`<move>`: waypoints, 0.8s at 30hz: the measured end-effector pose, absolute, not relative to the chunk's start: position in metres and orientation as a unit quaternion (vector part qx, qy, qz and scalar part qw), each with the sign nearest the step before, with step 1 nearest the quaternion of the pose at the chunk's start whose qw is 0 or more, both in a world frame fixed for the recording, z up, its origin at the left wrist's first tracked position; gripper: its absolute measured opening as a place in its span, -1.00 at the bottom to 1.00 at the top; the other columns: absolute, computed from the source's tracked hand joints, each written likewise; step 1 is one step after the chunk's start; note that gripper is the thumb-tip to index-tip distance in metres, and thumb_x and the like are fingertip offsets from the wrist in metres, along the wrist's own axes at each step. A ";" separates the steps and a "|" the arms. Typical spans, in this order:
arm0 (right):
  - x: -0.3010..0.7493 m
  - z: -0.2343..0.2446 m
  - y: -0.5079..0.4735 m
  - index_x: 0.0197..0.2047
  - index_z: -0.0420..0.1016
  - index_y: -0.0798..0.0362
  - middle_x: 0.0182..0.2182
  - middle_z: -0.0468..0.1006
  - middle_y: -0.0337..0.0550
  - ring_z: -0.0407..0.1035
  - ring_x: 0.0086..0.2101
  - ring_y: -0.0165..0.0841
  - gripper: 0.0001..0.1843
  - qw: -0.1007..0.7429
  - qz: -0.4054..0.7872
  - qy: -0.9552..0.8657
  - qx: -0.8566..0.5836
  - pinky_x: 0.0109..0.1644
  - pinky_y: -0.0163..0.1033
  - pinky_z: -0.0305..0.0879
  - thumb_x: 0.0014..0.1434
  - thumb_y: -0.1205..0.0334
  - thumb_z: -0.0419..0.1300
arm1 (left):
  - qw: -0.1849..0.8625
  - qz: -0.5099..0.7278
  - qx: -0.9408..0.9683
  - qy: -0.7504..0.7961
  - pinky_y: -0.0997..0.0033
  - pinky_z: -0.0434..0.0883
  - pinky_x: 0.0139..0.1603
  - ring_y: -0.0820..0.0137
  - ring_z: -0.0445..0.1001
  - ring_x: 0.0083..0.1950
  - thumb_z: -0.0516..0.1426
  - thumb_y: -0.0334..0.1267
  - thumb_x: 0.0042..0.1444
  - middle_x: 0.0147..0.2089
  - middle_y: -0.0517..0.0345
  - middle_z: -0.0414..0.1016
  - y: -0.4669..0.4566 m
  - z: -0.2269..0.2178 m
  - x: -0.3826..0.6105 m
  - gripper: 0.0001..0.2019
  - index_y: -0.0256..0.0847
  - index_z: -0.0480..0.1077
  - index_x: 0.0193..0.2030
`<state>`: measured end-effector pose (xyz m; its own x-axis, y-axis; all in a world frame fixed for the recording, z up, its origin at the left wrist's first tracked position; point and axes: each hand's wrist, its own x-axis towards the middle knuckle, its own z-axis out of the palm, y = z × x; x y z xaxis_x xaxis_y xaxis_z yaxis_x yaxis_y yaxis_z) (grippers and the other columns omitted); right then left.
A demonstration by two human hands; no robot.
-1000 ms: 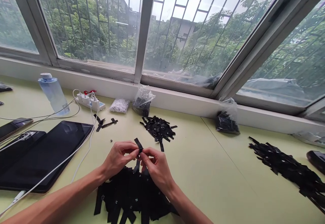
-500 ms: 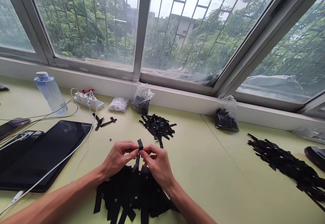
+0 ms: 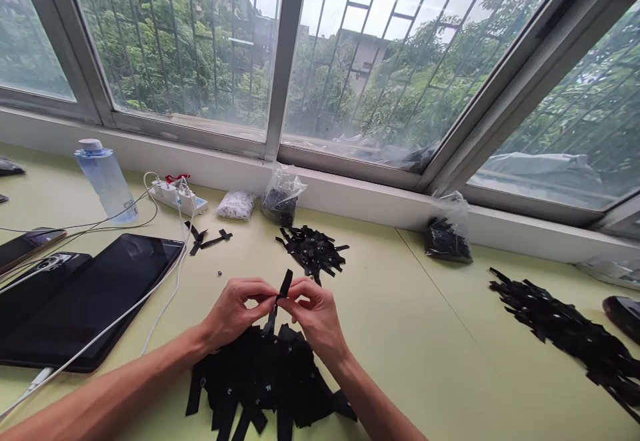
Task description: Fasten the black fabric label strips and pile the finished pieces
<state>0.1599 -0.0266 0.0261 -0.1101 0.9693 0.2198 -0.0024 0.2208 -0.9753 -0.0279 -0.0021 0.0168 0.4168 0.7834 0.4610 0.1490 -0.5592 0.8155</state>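
Note:
My left hand (image 3: 235, 310) and my right hand (image 3: 315, 313) meet above the green table (image 3: 400, 334), both pinching one black fabric strip (image 3: 284, 287). The strip's upper end sticks up between my fingertips and leans right; its lower end hangs down toward a heap of black strips (image 3: 265, 381) lying right under my hands. Beyond my hands lies a smaller pile of black strips (image 3: 313, 252).
A tablet (image 3: 95, 294), two phones and white cables lie at the left, with a water bottle (image 3: 106, 181) and power strip (image 3: 179, 196) behind. Plastic bags (image 3: 281, 196) sit along the window ledge. Another long pile of black strips (image 3: 570, 331) spreads at the right.
The strip's upper end has tipped from upright to leaning right as my fingers worked it. My hands stayed in place; the view shifted slightly.

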 end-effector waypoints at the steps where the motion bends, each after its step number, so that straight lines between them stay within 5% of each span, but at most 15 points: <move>1: 0.161 0.025 -0.026 -0.46 0.55 0.06 -0.34 0.46 -0.21 0.34 -0.41 -0.42 -0.82 0.524 0.478 -0.574 -0.410 -0.50 -0.37 0.30 0.06 0.20 0.42 | 0.356 0.447 0.762 0.306 0.48 0.42 -0.29 0.42 0.53 -0.30 0.20 -0.37 0.23 -0.27 0.08 0.62 -0.002 0.017 -0.028 -0.85 -0.19 0.63 -0.16; 24: 0.163 0.015 -0.019 -0.35 0.63 0.03 -0.39 0.53 -0.19 0.36 -0.42 -0.39 -0.93 0.524 0.487 -0.581 -0.388 -0.50 -0.36 0.27 0.09 0.24 0.41 | 0.391 0.448 0.737 0.322 0.53 0.41 -0.35 0.47 0.50 -0.38 0.18 -0.25 0.29 -0.30 0.06 0.61 -0.004 0.022 -0.029 -0.81 -0.26 0.63 -0.17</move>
